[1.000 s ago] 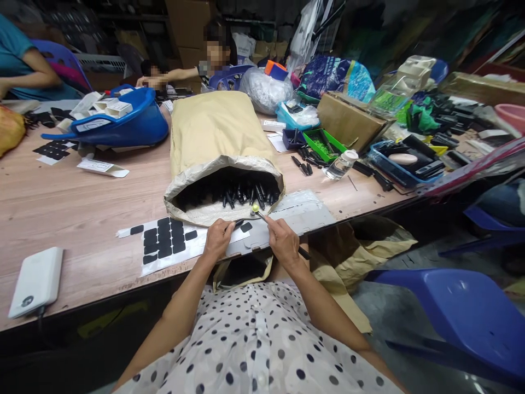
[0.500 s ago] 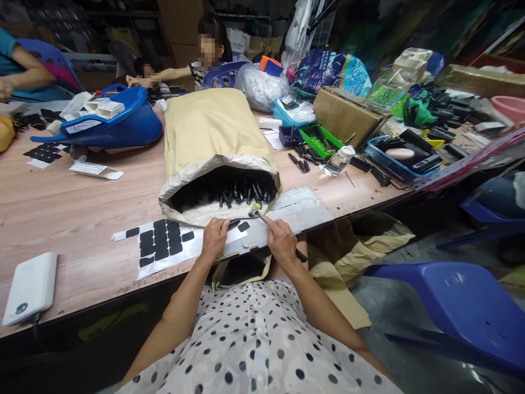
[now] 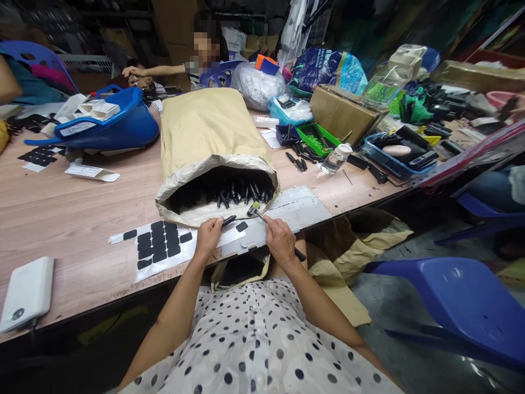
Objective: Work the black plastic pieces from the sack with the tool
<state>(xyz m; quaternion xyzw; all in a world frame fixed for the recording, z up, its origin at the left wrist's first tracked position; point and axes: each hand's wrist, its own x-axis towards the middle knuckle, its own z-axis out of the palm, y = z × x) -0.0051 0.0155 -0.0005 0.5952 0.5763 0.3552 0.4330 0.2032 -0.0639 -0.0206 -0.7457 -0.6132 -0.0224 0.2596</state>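
Note:
My left hand (image 3: 208,236) is closed on a slim black pen-like piece (image 3: 229,220), whose end sticks out to the right. In my right hand (image 3: 281,241) is a small hammer (image 3: 252,209) with a yellowish face on its metal head. Its dark handle end shows behind that hand. The hammer head hovers or rests by the lip of a tan sack (image 3: 209,120); contact is unclear. Many similar black pieces (image 3: 241,192) lie inside the sack's open mouth. Under and beside my hands are a grey board (image 3: 301,205) and a white sheet with black rounded stickers (image 3: 159,241).
A blue scoop-like basin (image 3: 110,126) with white boxes stands at left, a white power bank (image 3: 28,293) at the near left. Right of the sack are a green tray (image 3: 305,134), a clear bottle (image 3: 336,158) and a blue basket (image 3: 369,153). A blue stool (image 3: 463,306) stands at right; people sit opposite.
My left hand has drawn slightly left, away from the hammer, and more of the black piece shows. My right hand stays nearly in place. Across the table, a person's hands have shifted.

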